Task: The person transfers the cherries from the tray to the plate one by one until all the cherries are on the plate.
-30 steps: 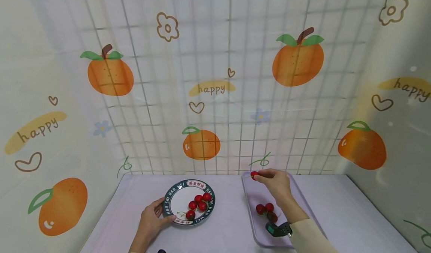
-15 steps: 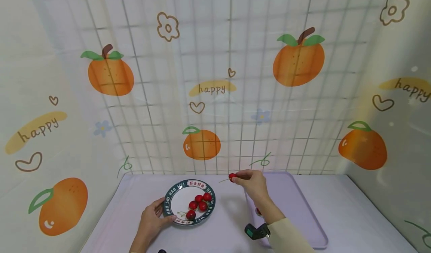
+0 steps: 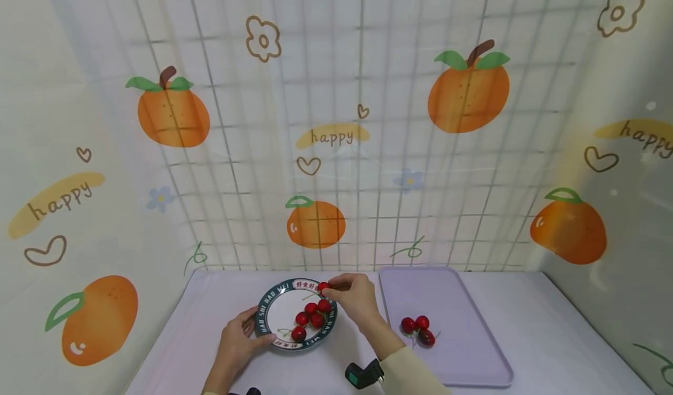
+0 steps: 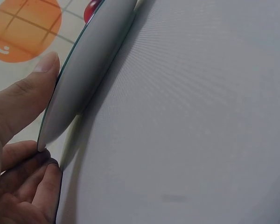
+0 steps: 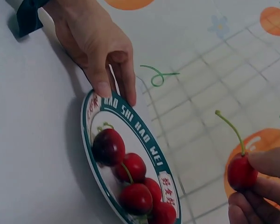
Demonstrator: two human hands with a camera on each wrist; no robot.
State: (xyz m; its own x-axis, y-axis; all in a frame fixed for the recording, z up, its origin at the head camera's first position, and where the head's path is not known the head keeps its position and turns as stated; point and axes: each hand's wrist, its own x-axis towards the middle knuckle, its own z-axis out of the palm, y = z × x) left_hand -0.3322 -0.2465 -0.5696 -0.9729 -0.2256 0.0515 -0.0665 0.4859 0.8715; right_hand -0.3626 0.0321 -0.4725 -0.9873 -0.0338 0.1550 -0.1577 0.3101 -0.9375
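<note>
A white plate [image 3: 281, 313] with a dark green lettered rim stands on the table, several red cherries [image 3: 302, 318] lying on its right and front part. My left hand [image 3: 235, 342] grips its left edge, thumb on the rim and fingers at the side; the left wrist view shows the plate's underside [image 4: 88, 65] beside the thumb. Over the far right rim, my right hand [image 3: 357, 301] pinches another cherry [image 5: 241, 171] between thumb and fingers. Its green stem points away from the fingertips, and the cherry hangs apart from those on the plate in the right wrist view.
To the right lies a pale purple tray [image 3: 462, 348] with 3 cherries [image 3: 422, 323] near its left side. A patterned curtain [image 3: 336, 179] closes off the table's back. The black wrist device [image 3: 364, 374] sits at the right cuff.
My right hand has carried the cherry leftward from above the tray to the plate's far right rim. The left hand and plate have stayed in place.
</note>
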